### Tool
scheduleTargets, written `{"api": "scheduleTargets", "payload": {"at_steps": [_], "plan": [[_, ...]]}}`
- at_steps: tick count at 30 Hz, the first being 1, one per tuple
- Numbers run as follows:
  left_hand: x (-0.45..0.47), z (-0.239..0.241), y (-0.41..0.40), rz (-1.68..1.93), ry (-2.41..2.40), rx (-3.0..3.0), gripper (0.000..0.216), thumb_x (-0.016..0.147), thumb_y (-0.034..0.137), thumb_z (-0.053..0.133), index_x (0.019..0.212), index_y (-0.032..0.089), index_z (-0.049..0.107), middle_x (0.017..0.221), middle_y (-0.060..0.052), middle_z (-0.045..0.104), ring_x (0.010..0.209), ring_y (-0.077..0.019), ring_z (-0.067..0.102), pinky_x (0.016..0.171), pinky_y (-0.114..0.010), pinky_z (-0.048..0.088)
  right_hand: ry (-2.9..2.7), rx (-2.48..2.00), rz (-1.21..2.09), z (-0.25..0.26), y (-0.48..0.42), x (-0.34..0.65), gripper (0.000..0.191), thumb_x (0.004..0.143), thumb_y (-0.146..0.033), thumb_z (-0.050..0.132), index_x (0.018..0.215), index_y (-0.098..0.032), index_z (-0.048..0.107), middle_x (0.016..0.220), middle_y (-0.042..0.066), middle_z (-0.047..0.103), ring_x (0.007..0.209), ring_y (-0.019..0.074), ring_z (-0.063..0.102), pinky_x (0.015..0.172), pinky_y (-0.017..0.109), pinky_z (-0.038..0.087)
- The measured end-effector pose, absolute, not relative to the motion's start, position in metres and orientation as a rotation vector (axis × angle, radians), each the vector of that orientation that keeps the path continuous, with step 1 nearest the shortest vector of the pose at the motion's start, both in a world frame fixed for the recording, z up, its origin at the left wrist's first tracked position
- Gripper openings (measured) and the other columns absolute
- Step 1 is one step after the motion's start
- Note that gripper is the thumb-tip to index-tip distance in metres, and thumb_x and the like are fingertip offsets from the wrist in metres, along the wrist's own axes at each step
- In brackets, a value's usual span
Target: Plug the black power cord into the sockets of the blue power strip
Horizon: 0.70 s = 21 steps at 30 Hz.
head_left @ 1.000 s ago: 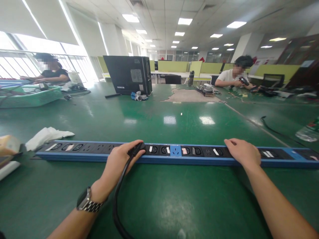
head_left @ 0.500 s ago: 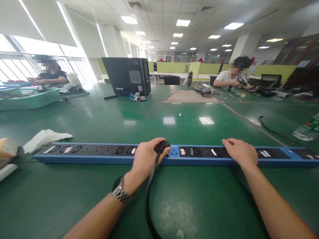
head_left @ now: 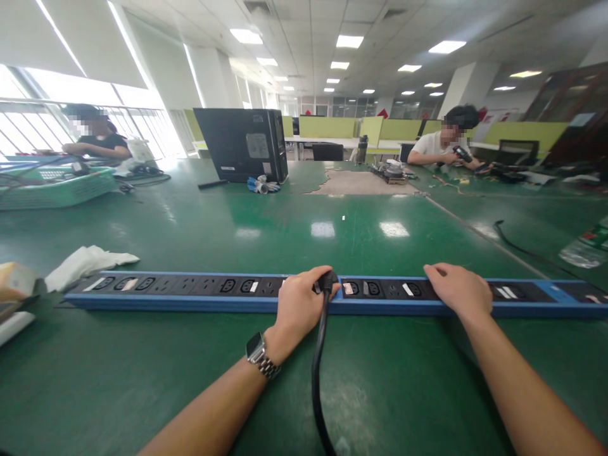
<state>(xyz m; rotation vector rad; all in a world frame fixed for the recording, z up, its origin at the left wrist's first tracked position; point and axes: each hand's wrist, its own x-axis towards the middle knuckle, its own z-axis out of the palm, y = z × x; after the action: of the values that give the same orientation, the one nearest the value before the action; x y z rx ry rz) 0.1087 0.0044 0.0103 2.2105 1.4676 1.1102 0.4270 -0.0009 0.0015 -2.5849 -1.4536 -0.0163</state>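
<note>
Rows of lit ceiling panels (head_left: 350, 42) hang over a wide green table (head_left: 118, 367) in an open office. A long blue and black power strip (head_left: 370, 307) lies across the table, its length running from nine o'clock to three in front of the person. Taking the left hand (head_left: 301, 301) as the centre of the dial, that hand is closed, its fingers and thumb wrapped round a black plug (head_left: 329, 278) at the middle of the strip; whether the plug is seated in a socket cannot be told. From it a thick black cable (head_left: 319, 367) drops toward six o'clock. At three o'clock the right hand (head_left: 460, 291) lies over the strip, part-curled, its fingertips mostly out of sight, so how tightly it grips cannot be told. Crumpled white tissue (head_left: 88, 263) lies at nine o'clock, just beyond the strip, and a green basket (head_left: 57, 193) at ten. A black computer tower (head_left: 237, 142) stands at eleven, and a co-worker in white (head_left: 434, 149) sits at one, holding a dark object.
</note>
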Motion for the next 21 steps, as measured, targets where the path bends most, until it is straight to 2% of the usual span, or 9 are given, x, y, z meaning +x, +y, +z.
{"api": "scheduleTargets", "payload": {"at_steps": [4, 10, 17, 21], "plan": [[0.075, 0.023, 0.007, 1.411, 1.465, 2.074, 0.039, 0.084, 0.048, 0.064, 0.111, 0.021, 0.073, 0.099, -0.004, 0.078, 0.086, -0.0204, 0.074, 0.082, -0.027, 0.057, -1.449, -2.587, -0.014, 0.0, 0.0, 0.428, 0.06, 0.089, -0.061, 0.029, 0.115, -0.03, 0.074, 0.11, 0.009, 0.074, 0.097, 0.0321, 0.067, 0.081, 0.041, 0.047], [0.004, 0.017, 0.0, 1.194, 1.792, 2.143, 0.043, 0.081, 0.052, 0.062, 0.104, 0.018, 0.075, 0.093, -0.006, 0.079, 0.08, -0.0237, 0.074, 0.078, -0.029, 0.057, -1.473, -2.572, -0.035, -0.004, 0.001, 0.431, 0.061, 0.089, -0.061, 0.029, 0.114, -0.029, 0.074, 0.106, 0.01, 0.074, 0.095, 0.0328, 0.067, 0.08, 0.042, 0.046], [0.002, 0.009, 0.004, 0.959, 1.796, 2.297, 0.044, 0.083, 0.052, 0.059, 0.109, 0.021, 0.075, 0.09, -0.008, 0.079, 0.078, -0.0263, 0.075, 0.073, -0.032, 0.056, -1.474, -2.552, -0.056, -0.004, 0.0, 0.432, 0.059, 0.088, -0.06, 0.031, 0.112, -0.028, 0.075, 0.104, 0.011, 0.075, 0.09, 0.0318, 0.067, 0.076, 0.041, 0.047], [0.004, 0.008, 0.001, 1.097, 1.799, 2.296, 0.041, 0.083, 0.051, 0.061, 0.106, 0.021, 0.075, 0.093, -0.007, 0.079, 0.079, -0.025, 0.075, 0.074, -0.031, 0.057, -1.468, -2.553, -0.04, -0.002, 0.0, 0.429, 0.058, 0.088, -0.059, 0.031, 0.111, -0.029, 0.075, 0.107, 0.01, 0.074, 0.092, 0.032, 0.067, 0.077, 0.041, 0.047]]}}
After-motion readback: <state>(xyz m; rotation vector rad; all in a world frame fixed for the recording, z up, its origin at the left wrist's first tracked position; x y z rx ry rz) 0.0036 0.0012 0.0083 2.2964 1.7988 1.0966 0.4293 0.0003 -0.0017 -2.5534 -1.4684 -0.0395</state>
